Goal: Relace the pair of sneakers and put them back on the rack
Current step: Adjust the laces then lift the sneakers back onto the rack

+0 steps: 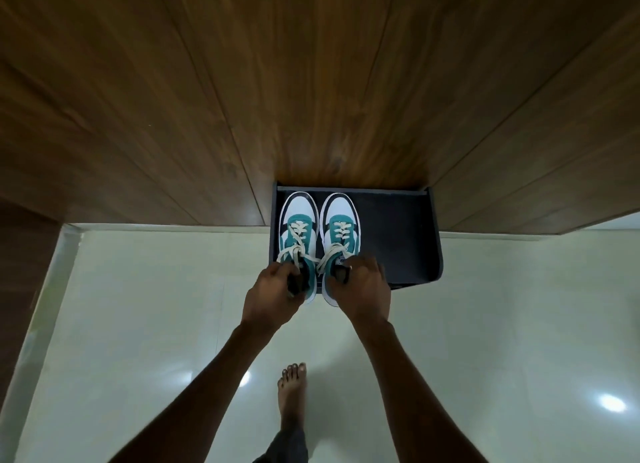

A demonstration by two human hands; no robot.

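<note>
1. Sneakers sit side by side, toes pointing away, on the left part of a dark rack (408,240); their heels overhang its front edge
2. Left sneaker (298,227) is teal, white and black, with cream laces (298,246) crossed loosely and trailing over its sides
3. Right sneaker (340,225) matches it, its laces threaded in neater rows
4. Left hand (273,294) grips the left sneaker's heel collar, fingers curled into the opening
5. Right hand (360,291) grips the right sneaker's heel collar likewise
6. Rack stands against a wooden wall (311,81) on a pale glossy floor (138,306)
7. Bare foot (292,390) stands on the floor between the forearms
</note>
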